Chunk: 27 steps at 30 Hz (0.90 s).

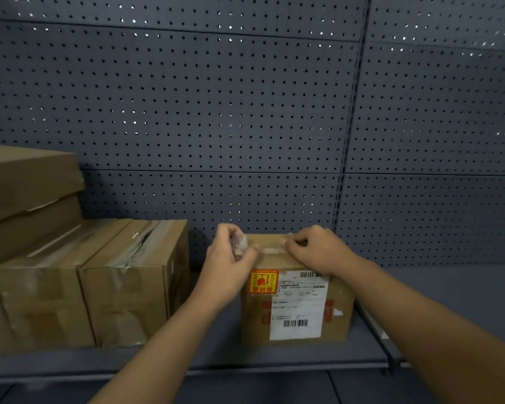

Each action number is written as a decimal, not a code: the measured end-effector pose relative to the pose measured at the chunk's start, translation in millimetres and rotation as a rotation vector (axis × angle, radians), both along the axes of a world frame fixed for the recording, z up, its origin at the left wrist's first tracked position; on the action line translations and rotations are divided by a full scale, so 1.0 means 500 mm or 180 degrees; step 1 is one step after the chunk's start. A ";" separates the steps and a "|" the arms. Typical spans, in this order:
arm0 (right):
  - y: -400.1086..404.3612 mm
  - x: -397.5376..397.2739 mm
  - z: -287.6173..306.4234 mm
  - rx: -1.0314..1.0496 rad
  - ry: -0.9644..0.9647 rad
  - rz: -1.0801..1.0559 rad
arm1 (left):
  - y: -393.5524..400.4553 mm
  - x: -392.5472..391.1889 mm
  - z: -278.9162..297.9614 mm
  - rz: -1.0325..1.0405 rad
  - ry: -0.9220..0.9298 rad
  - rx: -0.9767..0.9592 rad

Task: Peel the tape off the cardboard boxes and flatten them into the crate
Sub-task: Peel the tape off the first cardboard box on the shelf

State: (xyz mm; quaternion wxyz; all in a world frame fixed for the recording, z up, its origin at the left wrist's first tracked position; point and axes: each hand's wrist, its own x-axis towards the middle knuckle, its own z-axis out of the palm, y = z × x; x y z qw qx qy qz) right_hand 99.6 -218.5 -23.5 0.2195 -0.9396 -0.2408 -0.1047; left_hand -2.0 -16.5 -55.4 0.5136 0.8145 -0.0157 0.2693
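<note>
We take the small cardboard box point(296, 301) as our landmark; it stands upright on the dark grey shelf point(420, 287), and both our forearms reach forward to it from the near edge. On its near face we see a white shipping label point(299, 304) with barcodes, and at that label's upper left corner a red and yellow sticker point(263, 281).

At the box's upper left corner our left hand point(228, 263) has its fingers curled round a crumpled strip of clear tape point(239, 243), which it pinches just above the top edge. On the box's top, toward its right side, our right hand point(312, 247) rests with fingers bent, the fingertips pressing down beside a pale band of tape along the middle seam; we cannot tell whether they pinch anything.

Left of the box, a little apart from it, two larger cardboard boxes point(123, 281) stand side by side and touching, their tops streaked with tape. Further left, more cardboard boxes are stacked higher point(27, 185).

Behind the box rises a dark pegboard wall point(245, 112).
</note>
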 end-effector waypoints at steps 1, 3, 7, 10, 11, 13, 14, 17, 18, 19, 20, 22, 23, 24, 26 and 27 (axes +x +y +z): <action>0.002 -0.001 0.001 0.0001 0.0001 -0.0001 | 0.005 0.006 -0.005 0.0070 0.0074 0.0179; 0.004 -0.002 0.003 0.0016 0.0013 0.0005 | 0.008 0.009 -0.009 0.0229 0.0203 0.0246; -0.002 -0.005 0.001 0.0027 0.0033 0.0027 | 0.024 0.007 -0.019 0.0285 0.0552 0.0017; -0.001 -0.004 0.002 -0.0021 0.0043 0.0027 | 0.044 0.005 -0.026 0.0071 0.0579 -0.0042; -0.001 -0.005 0.003 -0.0018 0.0059 0.0026 | 0.048 0.005 -0.027 -0.0053 0.0512 -0.0104; 0.000 -0.008 0.004 -0.0013 0.0049 0.0024 | 0.054 -0.001 -0.020 -0.0303 0.0480 -0.0383; 0.000 -0.009 0.004 -0.0013 0.0045 0.0021 | 0.056 -0.005 -0.016 -0.0372 0.0589 -0.0563; 0.001 -0.012 0.006 -0.0028 0.0045 -0.0023 | 0.067 0.000 -0.027 -0.0451 0.1140 -0.1257; 0.003 -0.013 0.007 -0.0033 0.0027 -0.0043 | 0.066 0.000 -0.040 -0.0478 0.1286 -0.1557; 0.005 -0.014 0.008 -0.0041 0.0015 -0.0072 | 0.063 0.000 -0.057 -0.0476 0.1365 -0.1894; 0.006 -0.014 0.008 -0.0051 0.0002 -0.0087 | 0.059 -0.002 -0.075 -0.0393 0.1417 -0.2258; 0.010 -0.017 0.007 -0.0087 -0.0008 -0.0114 | 0.052 -0.011 -0.111 -0.0269 0.1381 -0.2853; 0.012 -0.018 0.007 -0.0108 -0.0002 -0.0138 | 0.050 -0.014 -0.124 -0.0264 0.1372 -0.3005; 0.015 -0.018 0.005 -0.0127 0.0001 -0.0162 | 0.049 -0.018 -0.128 -0.0310 0.1385 -0.3013; 0.021 -0.017 0.006 -0.0203 -0.0015 -0.0234 | 0.046 -0.010 -0.128 -0.0399 0.1442 -0.2714; 0.024 -0.017 0.008 -0.0270 -0.0022 -0.0264 | 0.039 -0.009 -0.120 -0.0405 0.1434 -0.2532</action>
